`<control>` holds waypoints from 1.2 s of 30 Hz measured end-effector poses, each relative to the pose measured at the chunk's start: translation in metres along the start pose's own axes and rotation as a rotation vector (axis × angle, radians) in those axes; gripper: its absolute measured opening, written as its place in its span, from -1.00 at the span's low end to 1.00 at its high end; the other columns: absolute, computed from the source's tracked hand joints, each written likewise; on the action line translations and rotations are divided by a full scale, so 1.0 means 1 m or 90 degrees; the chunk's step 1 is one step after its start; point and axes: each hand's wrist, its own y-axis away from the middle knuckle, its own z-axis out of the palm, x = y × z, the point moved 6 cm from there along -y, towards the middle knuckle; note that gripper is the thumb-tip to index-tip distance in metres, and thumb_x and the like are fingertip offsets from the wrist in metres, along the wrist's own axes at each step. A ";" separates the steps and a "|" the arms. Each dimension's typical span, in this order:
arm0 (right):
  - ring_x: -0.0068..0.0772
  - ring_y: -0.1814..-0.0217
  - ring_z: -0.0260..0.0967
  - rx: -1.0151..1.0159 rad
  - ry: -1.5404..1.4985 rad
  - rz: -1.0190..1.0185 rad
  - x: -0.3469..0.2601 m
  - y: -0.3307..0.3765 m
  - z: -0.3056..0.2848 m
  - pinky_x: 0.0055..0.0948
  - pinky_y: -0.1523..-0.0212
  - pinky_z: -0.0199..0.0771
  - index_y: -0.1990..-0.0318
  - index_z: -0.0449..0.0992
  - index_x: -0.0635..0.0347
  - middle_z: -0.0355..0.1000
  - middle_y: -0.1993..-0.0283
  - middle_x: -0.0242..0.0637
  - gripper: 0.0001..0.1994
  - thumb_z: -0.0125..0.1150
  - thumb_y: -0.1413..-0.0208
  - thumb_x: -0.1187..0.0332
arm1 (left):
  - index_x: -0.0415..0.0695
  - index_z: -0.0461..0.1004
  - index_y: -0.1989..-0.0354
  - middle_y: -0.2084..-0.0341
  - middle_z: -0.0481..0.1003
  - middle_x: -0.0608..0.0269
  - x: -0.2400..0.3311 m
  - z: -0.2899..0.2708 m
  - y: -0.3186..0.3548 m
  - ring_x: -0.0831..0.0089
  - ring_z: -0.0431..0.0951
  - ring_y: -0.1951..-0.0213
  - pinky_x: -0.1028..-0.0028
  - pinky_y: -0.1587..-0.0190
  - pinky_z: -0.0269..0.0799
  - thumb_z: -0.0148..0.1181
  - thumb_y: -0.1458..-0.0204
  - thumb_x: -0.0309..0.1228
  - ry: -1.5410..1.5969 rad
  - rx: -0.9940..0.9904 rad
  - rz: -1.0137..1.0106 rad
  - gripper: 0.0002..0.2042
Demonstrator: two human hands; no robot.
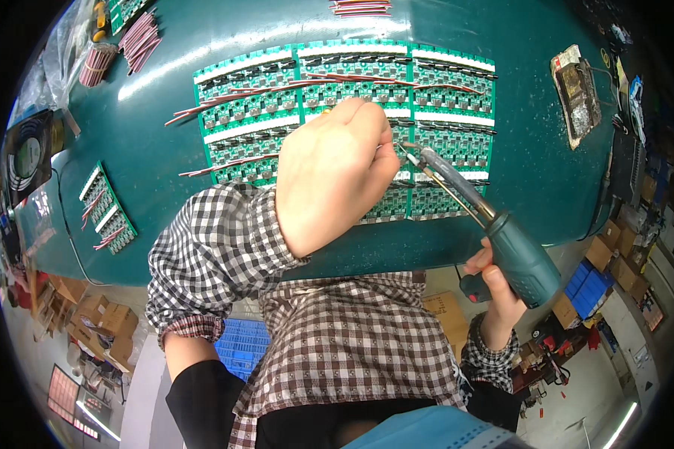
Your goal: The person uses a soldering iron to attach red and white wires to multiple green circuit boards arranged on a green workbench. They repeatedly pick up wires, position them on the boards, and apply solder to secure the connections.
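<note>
A panel of green circuit boards lies on the green table, with white strips and rows of black parts. Red and black wires rest across it in loose lines. Over the middle of the panel is my left hand, closed, fingertips pinched together; what they pinch is hidden. My right hand grips a green soldering gun from below. Its long metal tip points up and left and ends close beside my left fingertips, above the boards. Whether the tip touches a board cannot be made out.
A smaller board piece with wires lies at the left. Bundles of red wires sit at the far left, and another wire bundle at the far edge. A worn, dirty block-shaped holder stands at the right. Cardboard boxes are on the floor.
</note>
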 end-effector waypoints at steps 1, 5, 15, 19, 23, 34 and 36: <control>-0.32 0.45 0.40 -0.001 0.003 -0.001 0.000 0.000 0.000 -0.37 0.38 0.42 0.07 0.37 0.58 0.40 0.46 -0.20 -0.52 0.28 0.01 0.29 | -0.19 0.33 0.55 0.58 0.40 0.10 0.000 0.000 0.000 0.12 0.47 0.50 0.27 0.52 0.39 0.15 0.24 -0.57 0.000 0.000 -0.001 -0.89; -0.32 0.45 0.40 -0.002 0.009 0.003 0.001 0.000 0.000 -0.37 0.37 0.44 0.08 0.38 0.58 0.41 0.46 -0.20 -0.53 0.28 0.00 0.30 | -0.19 0.33 0.55 0.58 0.40 0.10 0.001 0.000 0.000 0.12 0.47 0.51 0.26 0.52 0.39 0.15 0.24 -0.57 -0.003 0.009 0.008 -0.89; -0.37 0.33 0.44 -0.022 -0.037 0.015 0.001 0.000 -0.001 -0.40 0.26 0.47 0.22 0.49 0.39 0.48 0.39 -0.20 -0.80 0.27 0.05 0.56 | -0.19 0.33 0.55 0.58 0.40 0.10 0.000 0.000 0.000 0.13 0.48 0.52 0.27 0.52 0.40 0.15 0.24 -0.57 -0.009 -0.003 -0.002 -0.89; -0.31 0.44 0.41 -0.014 0.008 -0.012 0.000 -0.001 0.000 -0.37 0.36 0.46 0.09 0.38 0.58 0.41 0.45 -0.20 -0.54 0.28 0.02 0.30 | -0.20 0.33 0.55 0.58 0.40 0.10 0.000 0.000 0.000 0.12 0.48 0.52 0.27 0.52 0.40 0.15 0.24 -0.57 -0.011 -0.003 -0.002 -0.89; -0.30 0.44 0.41 -0.006 -0.004 -0.011 -0.002 0.000 -0.001 -0.36 0.36 0.45 0.07 0.37 0.59 0.41 0.44 -0.18 -0.54 0.26 0.01 0.33 | -0.20 0.33 0.55 0.58 0.41 0.09 0.000 0.000 0.000 0.12 0.48 0.52 0.27 0.53 0.40 0.15 0.24 -0.57 -0.017 0.003 0.003 -0.89; -0.32 0.43 0.39 -0.009 -0.005 0.006 0.000 0.000 -0.001 -0.36 0.35 0.44 0.06 0.36 0.57 0.40 0.44 -0.20 -0.54 0.26 0.02 0.32 | -0.20 0.33 0.54 0.57 0.42 0.11 0.000 0.000 -0.001 0.13 0.49 0.51 0.28 0.53 0.41 0.15 0.24 -0.57 -0.012 -0.005 -0.003 -0.89; -0.32 0.43 0.39 -0.013 -0.003 0.007 0.002 0.001 -0.001 -0.37 0.36 0.44 0.06 0.36 0.57 0.40 0.44 -0.20 -0.53 0.25 0.02 0.32 | -0.19 0.34 0.54 0.60 0.40 0.16 0.000 0.000 0.000 0.21 0.46 0.55 0.34 0.55 0.38 0.17 0.24 -0.58 -0.011 0.001 -0.002 -0.89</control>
